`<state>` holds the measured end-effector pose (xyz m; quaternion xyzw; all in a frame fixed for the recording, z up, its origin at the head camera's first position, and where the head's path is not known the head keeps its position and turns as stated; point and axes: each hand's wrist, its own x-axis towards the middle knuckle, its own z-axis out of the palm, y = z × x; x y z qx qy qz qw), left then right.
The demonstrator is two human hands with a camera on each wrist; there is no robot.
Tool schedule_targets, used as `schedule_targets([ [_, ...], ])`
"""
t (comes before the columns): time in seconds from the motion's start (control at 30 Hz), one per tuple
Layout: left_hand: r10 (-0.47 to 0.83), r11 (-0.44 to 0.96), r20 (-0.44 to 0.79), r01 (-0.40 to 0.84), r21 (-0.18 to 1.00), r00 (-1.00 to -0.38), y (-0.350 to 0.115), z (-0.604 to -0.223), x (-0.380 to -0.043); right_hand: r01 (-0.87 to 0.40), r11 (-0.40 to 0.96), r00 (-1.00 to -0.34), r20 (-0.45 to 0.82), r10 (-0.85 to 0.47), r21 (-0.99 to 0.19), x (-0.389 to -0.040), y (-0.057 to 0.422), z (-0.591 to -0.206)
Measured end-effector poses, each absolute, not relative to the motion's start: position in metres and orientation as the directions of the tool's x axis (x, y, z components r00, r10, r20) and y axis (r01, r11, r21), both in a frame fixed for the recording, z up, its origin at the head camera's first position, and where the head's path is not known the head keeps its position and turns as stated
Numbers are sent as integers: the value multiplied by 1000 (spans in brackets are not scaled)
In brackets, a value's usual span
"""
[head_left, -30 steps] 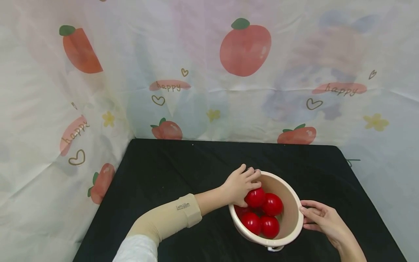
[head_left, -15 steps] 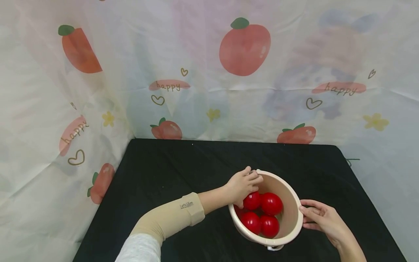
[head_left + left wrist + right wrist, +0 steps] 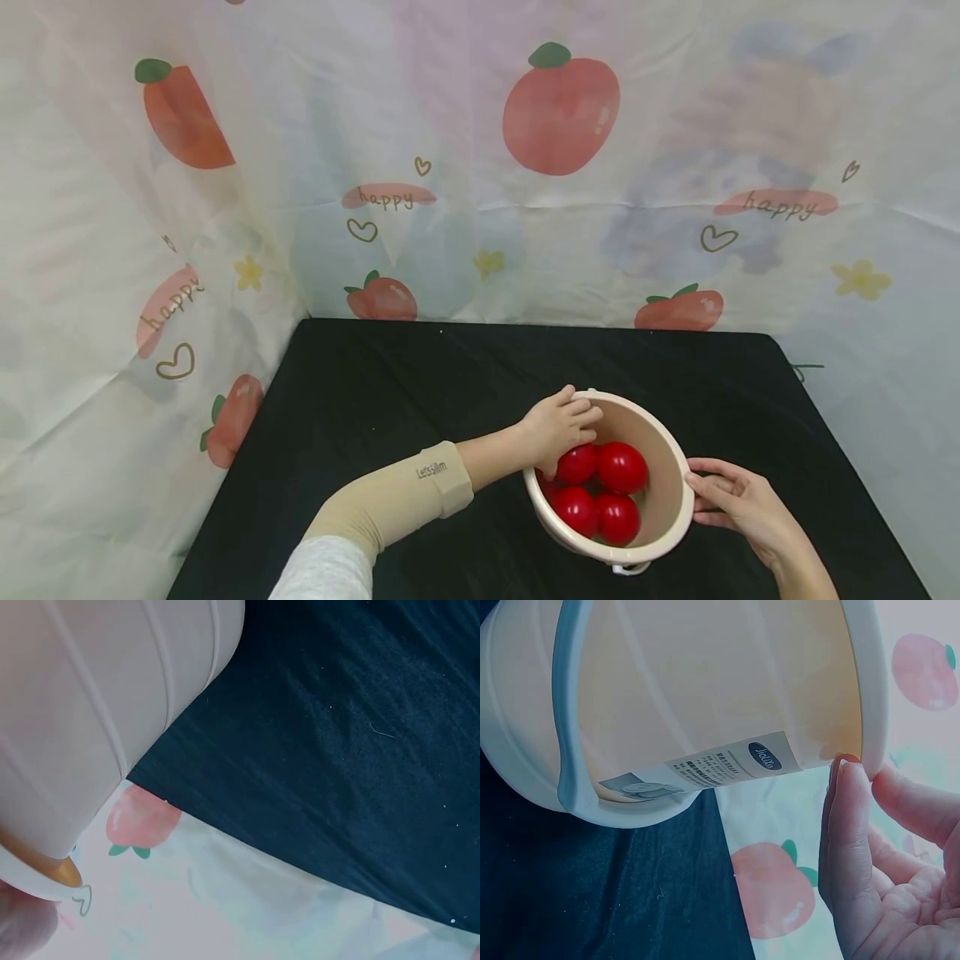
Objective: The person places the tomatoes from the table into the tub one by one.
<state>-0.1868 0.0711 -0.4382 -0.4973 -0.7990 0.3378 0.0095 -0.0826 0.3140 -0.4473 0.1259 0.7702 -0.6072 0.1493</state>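
Note:
A cream plastic bucket [image 3: 667, 483] stands tilted on the black-covered table, its mouth turned up toward the head camera. Several glossy red balls [image 3: 621, 467] lie at its bottom. My left hand [image 3: 555, 429] reaches over the left rim, fingers loosely spread above the nearest ball [image 3: 577, 465]; its thumb side partly hides another one. On the opposite side my right hand [image 3: 742, 504] pinches the rim between thumb and fingers, as the right wrist view also shows. The left wrist view holds mostly the ribbed outer wall of the bucket [image 3: 112, 690]; the balls are hidden there.
A handle [image 3: 568, 705] hangs along the bucket's outside, near a printed label [image 3: 735, 761]. Black cloth [image 3: 405, 383] covers the table. A pale curtain [image 3: 465, 108] with fruit prints rises behind it and along the sides.
The ball under my left hand has gone down among the others, and the hand has shifted slightly right and lower. My right hand keeps its grip on the bucket's rim.

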Motion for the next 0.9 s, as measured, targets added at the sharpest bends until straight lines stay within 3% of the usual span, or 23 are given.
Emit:
schedule_targets([
  [0.37, 823, 286, -296, 805, -520, -484, 72, -442, -192, 375, 225, -924, -381, 18, -899, -84, 314, -448],
  [0.6, 855, 398, -190, 846, -355, -482, 62, -434, -195, 376, 235, -924, -382, 21, -896, -85, 314, -447],
  [0.8, 836, 536, 7, 814, -225, -549, 25, -413, -197, 296, 413, -948, -316, 21, -861, -85, 313, -436],
  [0.9, 776, 631, 119, 761, -154, -619, -9, -405, -198, 153, 558, -986, -165, 29, -816, -87, 316, -424],
])
